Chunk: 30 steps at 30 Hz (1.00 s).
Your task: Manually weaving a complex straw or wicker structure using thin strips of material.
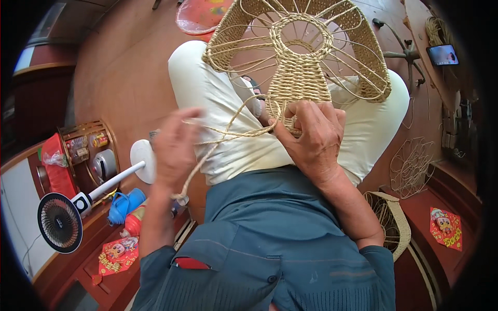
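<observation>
Across my knees rests a woven straw piece [298,82], with a round open ring [301,35], thin spokes and a wide curved woven band [374,61]. My right hand [315,140] grips the lower end of its narrow woven panel, thumb pressed near a loop of cord. Twisted straw cord [248,133] runs leftward from that spot to my left hand [179,142]. The left hand is raised above my left thigh, motion-blurred, its fingers closed around the cord. One strand hangs down beside the left wrist. Fingers of the right hand hide the panel's bottom edge.
On the left are a white fan [59,223], a blue jug [126,205] and a shelf unit [85,155]. A phone [442,55] lies at the far right. Loose cord [411,167] sits on the floor, near another woven piece [390,220]. A red plastic-covered stool [199,18] stands ahead.
</observation>
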Each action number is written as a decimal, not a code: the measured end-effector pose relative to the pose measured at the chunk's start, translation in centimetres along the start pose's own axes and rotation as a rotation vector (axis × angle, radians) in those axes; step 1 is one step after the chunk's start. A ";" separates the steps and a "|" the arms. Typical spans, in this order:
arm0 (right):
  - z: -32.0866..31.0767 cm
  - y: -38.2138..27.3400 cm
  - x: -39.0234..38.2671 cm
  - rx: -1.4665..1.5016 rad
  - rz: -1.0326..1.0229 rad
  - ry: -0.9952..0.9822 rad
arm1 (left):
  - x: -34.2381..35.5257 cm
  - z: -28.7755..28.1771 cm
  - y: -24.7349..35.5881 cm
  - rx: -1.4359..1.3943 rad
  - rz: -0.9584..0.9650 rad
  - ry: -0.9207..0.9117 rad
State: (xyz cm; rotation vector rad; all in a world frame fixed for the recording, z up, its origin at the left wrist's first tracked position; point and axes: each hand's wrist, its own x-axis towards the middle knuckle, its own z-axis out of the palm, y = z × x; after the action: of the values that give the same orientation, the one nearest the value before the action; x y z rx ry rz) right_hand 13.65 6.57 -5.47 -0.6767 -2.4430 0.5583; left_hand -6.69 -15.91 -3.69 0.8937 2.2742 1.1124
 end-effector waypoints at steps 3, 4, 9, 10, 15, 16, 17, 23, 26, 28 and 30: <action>-0.1 0.0 0.1 -0.017 0.018 0.008 | -0.3 4.6 3.7 0.000 -0.024 -0.316; -0.1 0.1 0.1 -0.012 0.007 0.011 | 0.1 5.0 3.3 0.045 0.123 -0.301; 0.1 0.5 -0.2 0.018 0.002 0.009 | 2.8 -4.6 -0.1 0.243 -0.063 0.197; 0.2 0.6 -0.3 0.016 -0.005 0.016 | 3.7 -7.8 -0.3 0.431 -0.225 0.331; 0.6 0.7 -0.4 0.026 -0.025 0.052 | 1.9 -11.2 1.7 1.067 0.021 0.525; 0.6 0.7 -0.5 0.024 -0.024 0.054 | 0.9 -8.8 2.3 0.742 0.005 0.348; 0.6 0.7 -0.5 0.026 -0.025 0.055 | 0.0 -5.4 2.7 0.352 0.014 0.027; 0.5 0.5 -0.5 -0.012 -0.031 0.065 | 0.2 10.2 4.5 -0.610 -0.400 -0.511; 0.7 0.5 -0.5 -0.007 -0.026 0.088 | 1.7 11.1 5.0 -0.907 -0.386 -0.394; 0.7 0.5 -0.6 -0.011 -0.022 0.083 | 2.1 10.6 5.3 -0.908 -0.365 -0.361; 0.6 0.4 -0.7 -0.013 -0.012 0.078 | 2.2 10.4 5.6 -0.945 -0.366 -0.346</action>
State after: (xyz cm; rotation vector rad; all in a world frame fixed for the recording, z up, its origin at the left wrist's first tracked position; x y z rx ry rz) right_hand 13.92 6.38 -6.38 -0.6754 -2.3781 0.5025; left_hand 0.35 -6.37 -5.33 0.2358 1.2971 1.4824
